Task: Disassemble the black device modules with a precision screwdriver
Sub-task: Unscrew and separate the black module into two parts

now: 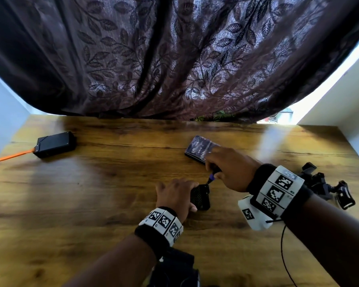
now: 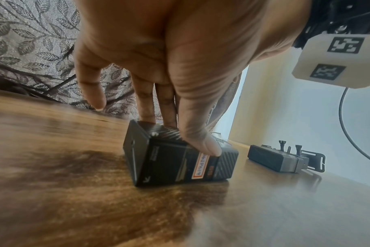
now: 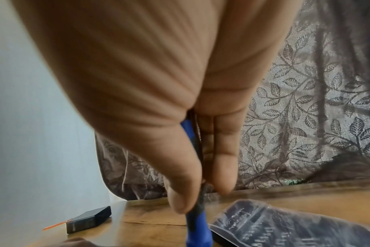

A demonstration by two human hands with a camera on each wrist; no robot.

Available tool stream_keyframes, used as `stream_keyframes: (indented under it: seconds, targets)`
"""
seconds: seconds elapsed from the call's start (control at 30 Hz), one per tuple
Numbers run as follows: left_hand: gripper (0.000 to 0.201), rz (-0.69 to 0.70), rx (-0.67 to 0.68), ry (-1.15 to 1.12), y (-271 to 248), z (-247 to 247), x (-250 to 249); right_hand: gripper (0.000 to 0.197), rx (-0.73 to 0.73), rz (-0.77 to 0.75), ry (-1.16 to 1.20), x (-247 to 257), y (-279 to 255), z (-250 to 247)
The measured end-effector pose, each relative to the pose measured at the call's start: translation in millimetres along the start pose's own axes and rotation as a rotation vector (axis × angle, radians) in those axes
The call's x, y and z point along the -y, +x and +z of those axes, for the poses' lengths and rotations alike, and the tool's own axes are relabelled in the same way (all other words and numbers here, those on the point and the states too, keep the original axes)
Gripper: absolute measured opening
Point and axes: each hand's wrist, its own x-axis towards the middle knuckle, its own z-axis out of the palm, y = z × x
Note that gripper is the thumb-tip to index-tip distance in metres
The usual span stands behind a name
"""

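Observation:
A black device module (image 1: 200,198) lies on the wooden table (image 1: 91,193). My left hand (image 1: 174,195) grips it, fingers on its far edge and thumb on the near side, where a red-bordered label shows on the module (image 2: 169,167). My right hand (image 1: 214,168) pinches a precision screwdriver (image 1: 211,178) with a black grip and blue collar. Its tip slants down onto the module's far right end. In the right wrist view, thumb and fingers of the right hand (image 3: 201,197) close round the screwdriver (image 3: 197,230); the tip is out of frame.
A clear-lidded bit case (image 1: 201,149) lies just behind my right hand. A second black device (image 1: 55,143) with an orange strap sits far left. Black mounts and another module (image 1: 323,185) lie at the right. A patterned curtain (image 1: 174,59) hangs behind the table.

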Motion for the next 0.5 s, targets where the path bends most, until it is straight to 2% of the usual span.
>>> stream_keyframes:
  seconds: [0.07, 0.23, 0.37, 0.43, 0.5]
  targets:
    - [0.064, 0.002, 0.006, 0.008, 0.5, -0.5, -0.6, 0.005, -0.015, 0.026, -0.031, -1.2, 1.2, 0.3]
    - [0.066, 0.001, 0.015, 0.019, -0.3, -2.1, -1.8, 0.031, -0.002, 0.12, -0.146, 4.3, 6.1, -1.2]
    - [0.069, -0.001, 0.02, 0.018, -0.4, -1.9, -2.5, 0.036, -0.05, 0.172, -0.225, 9.8, 6.5, -5.0]
    - [0.07, 0.001, 0.021, 0.02, -0.4, -2.5, -2.7, 0.034, -0.061, 0.154, -0.17, 7.0, 4.7, -4.1]
    - [0.07, 0.003, 0.016, 0.022, -0.7, -2.7, -2.8, 0.025, -0.086, 0.105, -0.076, 1.3, 1.1, -2.1]
